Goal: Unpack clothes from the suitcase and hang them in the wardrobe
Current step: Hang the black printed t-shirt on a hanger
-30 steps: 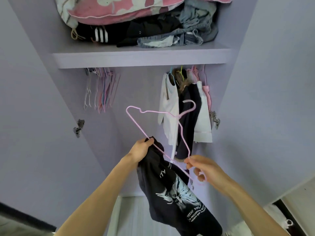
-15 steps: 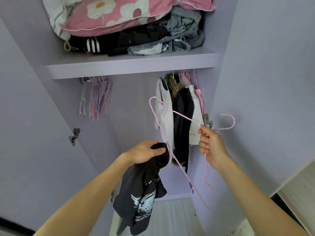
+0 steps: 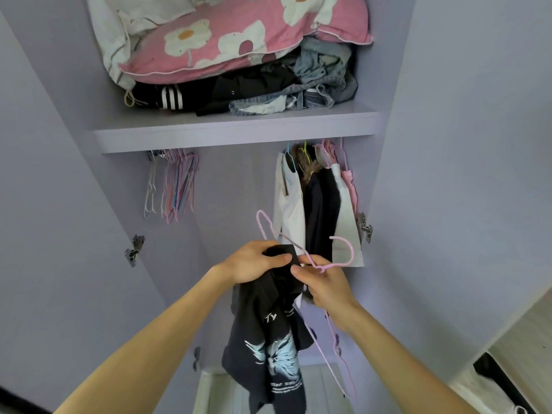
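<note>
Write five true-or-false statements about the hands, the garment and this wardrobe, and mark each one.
1. The left hand grips the black printed T-shirt. True.
2. The right hand holds a blue plastic hanger. False: it pinches a pink wire hanger.
3. The T-shirt hangs among the hung clothes. False: it dangles from the left hand.
4. A pink flowered pillow lies on the clothes pile on the lilac shelf. True.
5. The empty hangers hang at the right. False: they bunch at the left.
</note>
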Demonstrator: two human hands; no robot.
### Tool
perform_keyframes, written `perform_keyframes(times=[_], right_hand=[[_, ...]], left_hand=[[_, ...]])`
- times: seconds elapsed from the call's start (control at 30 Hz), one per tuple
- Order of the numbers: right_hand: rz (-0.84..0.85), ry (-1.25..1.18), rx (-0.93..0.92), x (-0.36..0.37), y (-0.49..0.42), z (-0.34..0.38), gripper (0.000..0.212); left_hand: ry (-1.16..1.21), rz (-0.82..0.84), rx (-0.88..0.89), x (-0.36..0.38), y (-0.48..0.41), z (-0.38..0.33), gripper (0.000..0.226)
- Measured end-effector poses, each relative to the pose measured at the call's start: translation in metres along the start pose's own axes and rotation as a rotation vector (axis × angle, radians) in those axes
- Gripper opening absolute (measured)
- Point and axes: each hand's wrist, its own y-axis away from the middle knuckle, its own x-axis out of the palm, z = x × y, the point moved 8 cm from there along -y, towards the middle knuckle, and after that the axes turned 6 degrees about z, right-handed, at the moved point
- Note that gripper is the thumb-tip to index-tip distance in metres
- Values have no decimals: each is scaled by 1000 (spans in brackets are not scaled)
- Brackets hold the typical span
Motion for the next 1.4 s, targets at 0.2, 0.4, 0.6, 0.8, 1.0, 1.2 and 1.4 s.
perform_keyframes(times=[0.2, 0.4, 0.6, 0.8, 1.0, 1.2, 1.4], right_hand=[[-76, 47, -38, -17, -13, 27, 14], [-131, 16, -72, -28, -26, 49, 6], [-209, -129, -94, -41, -28, 70, 19], [-291, -185, -87, -65, -27, 73, 26], [-319, 37, -26, -60, -27, 58, 37], [-319, 399, 46, -66, -26, 48, 62], [-285, 463, 100, -81, -21, 35, 27]], left_hand=[[49, 24, -125, -6, 11, 22, 44], [121, -48, -100, -15, 14, 40, 28], [-147, -85, -192, -26, 15, 63, 34], [-245, -168, -294, -50, 36, 91, 16], [227, -490, -338, -58, 33, 94, 9], [415, -617, -204, -76, 28, 57, 14], [104, -336, -158, -84, 35, 24, 30]])
